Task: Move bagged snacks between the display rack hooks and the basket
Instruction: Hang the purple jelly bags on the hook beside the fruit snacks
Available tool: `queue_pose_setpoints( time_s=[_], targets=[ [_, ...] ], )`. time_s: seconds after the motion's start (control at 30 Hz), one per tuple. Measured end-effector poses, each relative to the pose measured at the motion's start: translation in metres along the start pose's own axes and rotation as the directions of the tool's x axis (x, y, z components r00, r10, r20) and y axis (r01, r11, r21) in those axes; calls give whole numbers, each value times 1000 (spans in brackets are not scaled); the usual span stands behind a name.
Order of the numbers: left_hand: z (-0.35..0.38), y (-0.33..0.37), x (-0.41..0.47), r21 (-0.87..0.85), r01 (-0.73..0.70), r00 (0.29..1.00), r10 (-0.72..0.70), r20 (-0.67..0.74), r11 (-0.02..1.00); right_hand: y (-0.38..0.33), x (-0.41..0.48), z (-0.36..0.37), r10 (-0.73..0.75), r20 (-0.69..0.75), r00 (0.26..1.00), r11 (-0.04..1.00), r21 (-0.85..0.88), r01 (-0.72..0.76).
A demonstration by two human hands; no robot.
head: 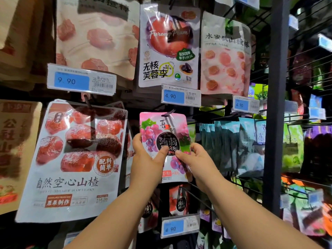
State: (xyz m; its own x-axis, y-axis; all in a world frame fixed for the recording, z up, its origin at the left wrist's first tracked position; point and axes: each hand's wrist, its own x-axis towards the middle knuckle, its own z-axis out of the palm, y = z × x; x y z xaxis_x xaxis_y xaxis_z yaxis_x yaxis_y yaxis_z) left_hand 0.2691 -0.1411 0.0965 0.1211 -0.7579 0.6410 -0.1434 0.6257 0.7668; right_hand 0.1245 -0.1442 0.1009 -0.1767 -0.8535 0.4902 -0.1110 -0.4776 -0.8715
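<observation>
A pink grape jelly bag hangs upright in front of the wire display rack, its top slot at a black hook. My left hand grips the bag's left edge, thumb on its front. My right hand pinches its lower right part, thumb on the black round label. Whether the hook passes through the slot I cannot tell. No basket is in view.
A large hawthorn bag hangs to the left, a plum bag above, blue bags to the right. Price tags stick out on hook ends. A dark upright post stands at the right.
</observation>
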Motion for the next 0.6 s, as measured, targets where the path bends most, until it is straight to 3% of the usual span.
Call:
queue_pose_setpoints(
  time_s=[0.2, 0.47, 0.6],
  targets=[
    [0, -11, 2, 140, 20, 999, -16, -29, 990, 11, 5, 6, 35, 4, 999, 998, -57, -35],
    [3, -27, -38, 393, -146, 972, 206, -115, 908, 20, -26, -23, 73, 13, 997, 976, -208, -69],
    [20, -23, -64, 386, -270, 947, 316, -61, 882, 12, -63, -67, 102, 32, 994, 936, -341, -85]
  ],
)
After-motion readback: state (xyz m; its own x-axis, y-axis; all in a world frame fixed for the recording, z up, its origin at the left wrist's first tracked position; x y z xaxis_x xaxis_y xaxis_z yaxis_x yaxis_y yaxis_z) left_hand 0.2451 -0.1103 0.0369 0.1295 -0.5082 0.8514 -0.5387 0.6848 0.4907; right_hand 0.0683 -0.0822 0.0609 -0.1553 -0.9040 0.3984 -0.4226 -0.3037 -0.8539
